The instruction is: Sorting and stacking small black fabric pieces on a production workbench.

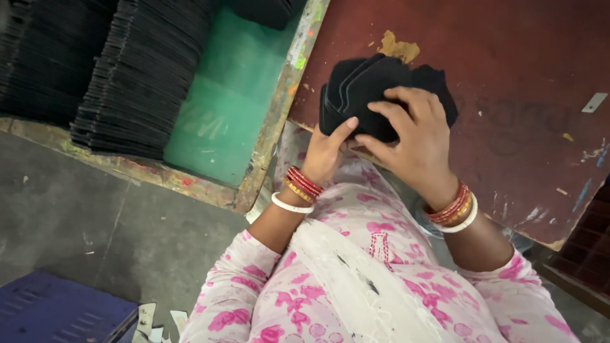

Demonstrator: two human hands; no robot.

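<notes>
Head view: two hands on a stack of black pieces at the red table's edge.
The left hand (327, 149) pinches the stack (375, 89) from below, thumb up; the right hand (413, 136) lies curled over it, fingers spread, seemingly gripping. The stack rests on the red table (521, 95), black piles (136, 76) well apart.

Two hands, the left hand (325, 152) and the right hand (413, 136), share one bundle of black pieces (368, 89) at upper centre. Two long stacks of black sheets (136, 76) fill the upper left. One blue crate (57, 311) sits lower left.
</notes>
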